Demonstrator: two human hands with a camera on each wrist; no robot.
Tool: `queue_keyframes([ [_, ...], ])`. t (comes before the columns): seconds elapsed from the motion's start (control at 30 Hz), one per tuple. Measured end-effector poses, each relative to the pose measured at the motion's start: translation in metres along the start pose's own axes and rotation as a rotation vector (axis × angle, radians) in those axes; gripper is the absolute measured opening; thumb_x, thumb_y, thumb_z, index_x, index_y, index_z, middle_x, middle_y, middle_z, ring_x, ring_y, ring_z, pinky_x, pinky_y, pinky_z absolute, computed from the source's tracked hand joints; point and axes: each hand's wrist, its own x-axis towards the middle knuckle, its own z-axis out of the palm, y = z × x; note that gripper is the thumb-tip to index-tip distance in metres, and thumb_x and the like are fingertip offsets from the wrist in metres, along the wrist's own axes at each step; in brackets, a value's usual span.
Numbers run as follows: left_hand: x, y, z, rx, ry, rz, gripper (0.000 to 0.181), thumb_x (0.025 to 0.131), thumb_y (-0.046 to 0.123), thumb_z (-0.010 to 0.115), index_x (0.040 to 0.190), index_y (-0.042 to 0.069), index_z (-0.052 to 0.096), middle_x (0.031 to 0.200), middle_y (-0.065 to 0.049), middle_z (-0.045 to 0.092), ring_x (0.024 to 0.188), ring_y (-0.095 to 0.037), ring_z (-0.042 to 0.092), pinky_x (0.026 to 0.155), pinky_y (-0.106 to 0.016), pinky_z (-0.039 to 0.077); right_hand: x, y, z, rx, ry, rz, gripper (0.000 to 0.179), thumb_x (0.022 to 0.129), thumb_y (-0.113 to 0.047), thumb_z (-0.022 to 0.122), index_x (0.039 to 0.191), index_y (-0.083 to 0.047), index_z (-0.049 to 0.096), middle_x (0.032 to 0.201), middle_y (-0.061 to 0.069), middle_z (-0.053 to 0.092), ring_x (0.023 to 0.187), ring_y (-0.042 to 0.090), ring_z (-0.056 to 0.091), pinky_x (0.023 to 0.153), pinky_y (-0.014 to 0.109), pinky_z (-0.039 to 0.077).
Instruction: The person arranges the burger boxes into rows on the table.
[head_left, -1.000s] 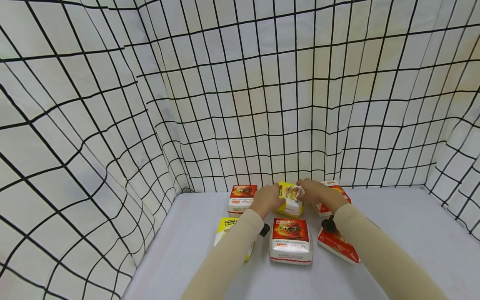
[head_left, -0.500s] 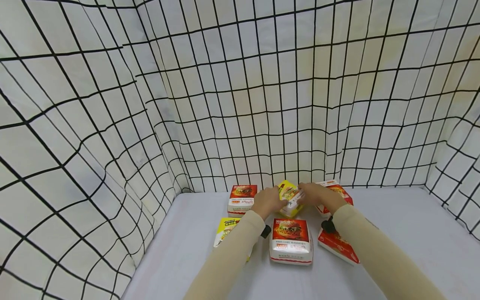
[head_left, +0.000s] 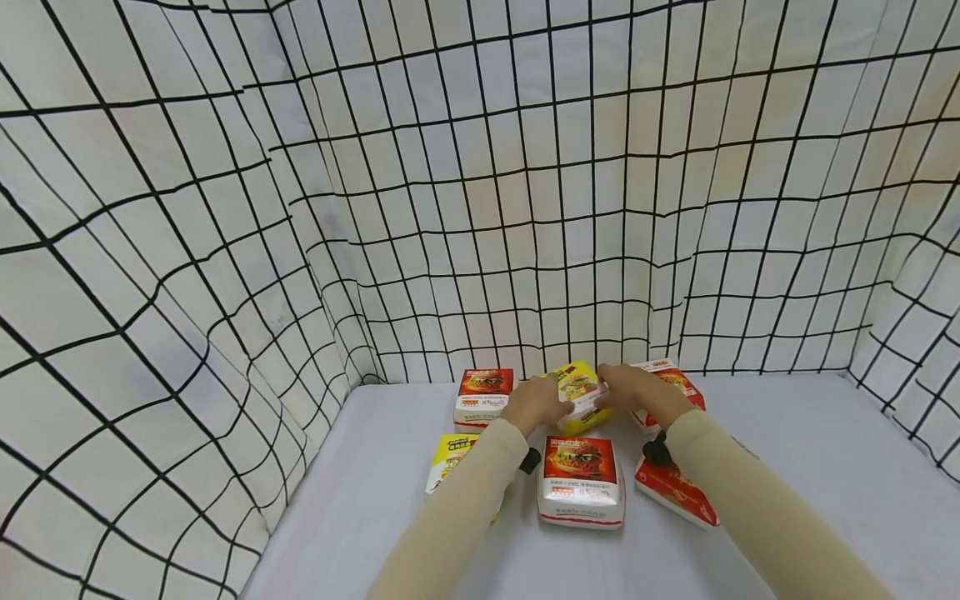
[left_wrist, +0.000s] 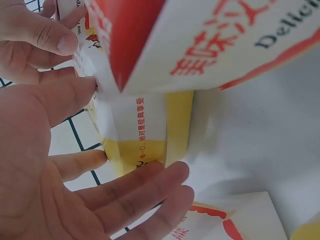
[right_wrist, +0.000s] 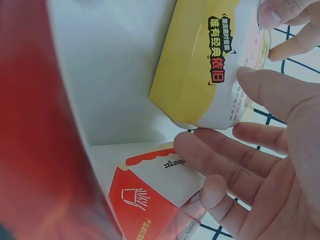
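At the back middle of the table, a yellow-and-white burger box [head_left: 576, 388] is between my two hands. My left hand [head_left: 534, 405] pinches its left side; in the left wrist view, thumb and fingers touch the box [left_wrist: 142, 115]. On the other side, my right hand [head_left: 634, 392] grips the box. Its thumb lies against the printed wall in the right wrist view, with fingertips around the lower corner [right_wrist: 200, 75]. Directly in front stands a red-and-white burger box [head_left: 580, 482]. Whether the held box rests fully on the table cannot be told.
Red-and-white burger boxes stand at back left [head_left: 483, 398] and back right [head_left: 672, 382], the latter partly behind my right hand. A yellow burger box [head_left: 448, 457] is half hidden by my left sleeve. A red box [head_left: 681, 493] lies by my right forearm. Black-gridded white cloth [head_left: 495, 208] walls the table.
The yellow-and-white burger box has turned between my hands, and its angle has changed from one frame to the other. My hands have shifted only slightly. The surrounding boxes stay in place.
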Motion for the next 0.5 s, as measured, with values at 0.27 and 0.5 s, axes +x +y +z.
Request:
queue_keyframes([
  [0.27,0.0,-0.0028,-0.001,-0.056,-0.019,0.007,0.061,0.099,0.039,0.066,0.151,0.014,0.048,0.137,-0.009,0.065,0.109,-0.022,0.064,0.095,-0.042,0.053,-0.0022,0.0006,0.0013,0.011,-0.01,0.006,0.047,0.095,-0.031,0.073,0.128,-0.003,0.055,0.112,0.012,0.067,0.093,0.024,0.059,0.088,0.044,0.053],
  [0.5,-0.0007,-0.0013,-0.0015,-0.055,0.0,0.019,0.053,0.101,0.03,0.064,0.15,0.014,0.05,0.141,-0.008,0.063,0.123,-0.025,0.064,0.101,-0.045,0.053,-0.0054,0.0013,0.0012,0.028,-0.024,0.006,0.046,0.097,-0.03,0.07,0.13,-0.002,0.053,0.113,0.011,0.067,0.094,0.023,0.058,0.085,0.042,0.051],
])
